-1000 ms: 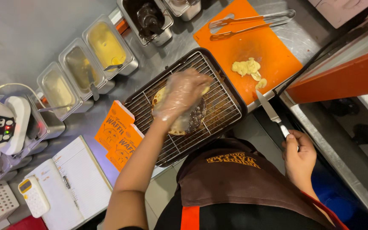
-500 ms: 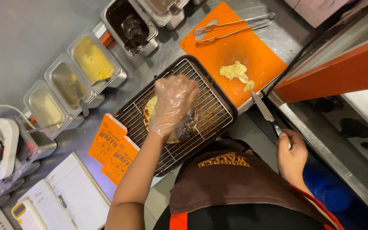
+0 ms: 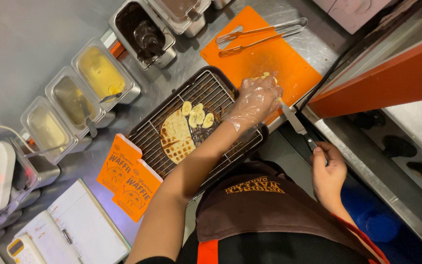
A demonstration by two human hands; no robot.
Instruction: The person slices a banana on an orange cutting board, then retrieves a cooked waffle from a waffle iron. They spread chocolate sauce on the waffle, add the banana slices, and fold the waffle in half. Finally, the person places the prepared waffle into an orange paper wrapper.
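Around the work, a brushed steel counter [image 3: 35, 44] carries a row of rectangular steel sauce pans along its back edge: three hold yellowish or pale sauces [image 3: 98, 73], and a fourth holds a dark brown sauce [image 3: 140, 32] with a ladle sunk in it. Steel tongs [image 3: 260, 35] lie across the far end of a flat orange cutting board [image 3: 269, 63]. Two orange paper sleeves [image 3: 128, 181] lie flat just beside the black tray, and an open notebook [image 3: 81, 225] with a pen lies nearer the person. On the black tray sits a wire rack [image 3: 206, 93] of thin crossed bars, and on it rests one round waffle [image 3: 179, 137], golden and gridded, part of it spread with dark sauce; four pale banana slices [image 3: 197, 115] lie in a cluster on its far edge. The left hand [image 3: 255, 100], wrapped in a thin crinkled clear plastic glove, reaches over the rack's right corner to the cutting board, its fingers curled down onto some pale yellow pieces there; the forearm crosses and hides the near right part of the rack. The right hand [image 3: 327, 171] is closed around the dark handle of a knife [image 3: 296, 124], whose narrow steel blade points up toward the gloved hand at the board's edge.
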